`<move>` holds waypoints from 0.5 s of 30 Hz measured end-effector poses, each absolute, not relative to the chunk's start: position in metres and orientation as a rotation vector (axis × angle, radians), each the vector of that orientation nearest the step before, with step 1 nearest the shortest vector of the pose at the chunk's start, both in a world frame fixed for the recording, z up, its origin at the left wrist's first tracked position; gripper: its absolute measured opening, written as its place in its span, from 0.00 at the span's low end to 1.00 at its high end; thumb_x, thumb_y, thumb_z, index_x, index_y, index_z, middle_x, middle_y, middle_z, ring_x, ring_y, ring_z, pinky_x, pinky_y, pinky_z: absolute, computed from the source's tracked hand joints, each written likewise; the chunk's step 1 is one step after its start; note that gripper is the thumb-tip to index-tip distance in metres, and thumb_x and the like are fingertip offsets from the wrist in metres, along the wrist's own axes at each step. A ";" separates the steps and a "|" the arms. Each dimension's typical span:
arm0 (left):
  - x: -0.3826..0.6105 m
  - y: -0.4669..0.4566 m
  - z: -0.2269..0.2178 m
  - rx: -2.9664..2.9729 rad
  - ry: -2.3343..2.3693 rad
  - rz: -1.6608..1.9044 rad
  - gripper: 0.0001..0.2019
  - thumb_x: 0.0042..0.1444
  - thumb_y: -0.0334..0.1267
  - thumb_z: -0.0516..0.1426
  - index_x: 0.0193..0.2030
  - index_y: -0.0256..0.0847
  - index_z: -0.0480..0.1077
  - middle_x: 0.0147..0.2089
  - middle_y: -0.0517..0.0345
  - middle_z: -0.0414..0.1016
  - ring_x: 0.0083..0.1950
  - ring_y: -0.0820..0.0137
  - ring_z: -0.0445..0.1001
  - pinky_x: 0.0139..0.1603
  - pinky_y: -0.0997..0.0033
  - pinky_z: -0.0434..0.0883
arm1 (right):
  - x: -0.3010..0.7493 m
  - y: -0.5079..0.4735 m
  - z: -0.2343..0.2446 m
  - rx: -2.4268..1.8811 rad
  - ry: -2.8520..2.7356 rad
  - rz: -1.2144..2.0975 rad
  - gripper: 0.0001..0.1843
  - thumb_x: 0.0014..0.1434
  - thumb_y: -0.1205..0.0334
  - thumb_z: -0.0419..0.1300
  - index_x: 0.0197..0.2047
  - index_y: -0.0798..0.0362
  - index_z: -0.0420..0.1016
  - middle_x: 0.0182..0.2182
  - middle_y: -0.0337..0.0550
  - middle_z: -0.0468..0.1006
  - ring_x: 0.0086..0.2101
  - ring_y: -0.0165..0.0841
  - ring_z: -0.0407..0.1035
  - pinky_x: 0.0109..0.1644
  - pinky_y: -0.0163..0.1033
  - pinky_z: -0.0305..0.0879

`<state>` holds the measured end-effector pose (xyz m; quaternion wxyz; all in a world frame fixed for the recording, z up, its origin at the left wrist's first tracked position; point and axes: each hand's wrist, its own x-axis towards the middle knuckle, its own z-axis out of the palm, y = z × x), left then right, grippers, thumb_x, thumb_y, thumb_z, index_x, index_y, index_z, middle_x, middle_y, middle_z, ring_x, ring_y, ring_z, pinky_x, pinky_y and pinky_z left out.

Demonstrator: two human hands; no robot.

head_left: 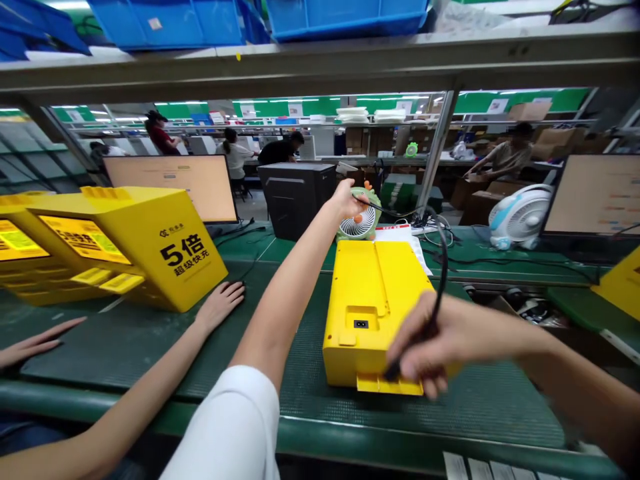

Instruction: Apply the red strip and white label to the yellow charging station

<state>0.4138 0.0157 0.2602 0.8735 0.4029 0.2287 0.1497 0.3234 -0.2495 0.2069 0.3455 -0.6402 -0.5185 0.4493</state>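
Observation:
My left hand [346,199] reaches far across the belt and closes on the top of a small green desk fan [359,223]. My right hand [429,343] is closed on the plug end of a black cable [442,267], right at the near edge of a yellow box [373,300] that lies flat on the green belt. The box has a small black socket [361,324] on its face, just left of my right hand. The cable arcs up and back toward the fan.
A co-worker's two hands [220,303] [35,343] rest flat on the green belt [150,347] at left, beside a yellow charging station [150,243]. Monitors [190,183] [595,193], a black computer case [295,197], a white fan [520,213] and papers stand behind. People work at far benches.

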 end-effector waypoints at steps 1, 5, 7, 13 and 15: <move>0.407 0.015 0.246 0.942 0.548 0.322 0.19 0.73 0.49 0.53 0.38 0.33 0.70 0.31 0.58 0.69 0.28 0.77 0.65 0.29 0.77 0.67 | 0.330 -0.240 0.207 -1.724 -1.358 1.124 0.27 0.58 0.41 0.69 0.43 0.60 0.80 0.30 0.50 0.82 0.30 0.36 0.79 0.34 0.37 0.76; 0.319 0.034 0.182 1.216 0.762 0.422 0.20 0.70 0.53 0.57 0.48 0.35 0.74 0.47 0.52 0.76 0.47 0.67 0.76 0.49 0.64 0.76 | 0.349 -0.190 0.199 -1.958 -1.464 0.951 0.10 0.56 0.61 0.70 0.32 0.58 0.76 0.25 0.43 0.79 0.25 0.32 0.74 0.31 0.33 0.69; 0.246 0.066 0.149 1.295 0.848 0.495 0.20 0.71 0.51 0.57 0.54 0.35 0.73 0.53 0.52 0.75 0.60 0.58 0.75 0.56 0.59 0.72 | 0.349 -0.174 0.193 -2.019 -1.542 0.891 0.08 0.54 0.69 0.71 0.29 0.57 0.76 0.23 0.39 0.77 0.24 0.29 0.70 0.29 0.32 0.61; 0.116 0.190 0.060 1.415 0.927 0.672 0.12 0.66 0.43 0.46 0.50 0.41 0.63 0.70 0.49 0.68 0.74 0.60 0.65 0.73 0.50 0.67 | 0.333 -0.171 0.183 -2.159 -1.615 0.699 0.13 0.54 0.73 0.72 0.26 0.56 0.72 0.21 0.33 0.72 0.24 0.26 0.64 0.30 0.33 0.53; 0.111 0.205 0.044 1.474 0.895 0.672 0.09 0.62 0.39 0.44 0.46 0.42 0.61 0.67 0.55 0.71 0.74 0.61 0.66 0.71 0.56 0.69 | 0.328 -0.172 0.180 -2.185 -1.611 0.649 0.14 0.53 0.75 0.71 0.25 0.55 0.70 0.21 0.33 0.71 0.24 0.27 0.63 0.30 0.34 0.53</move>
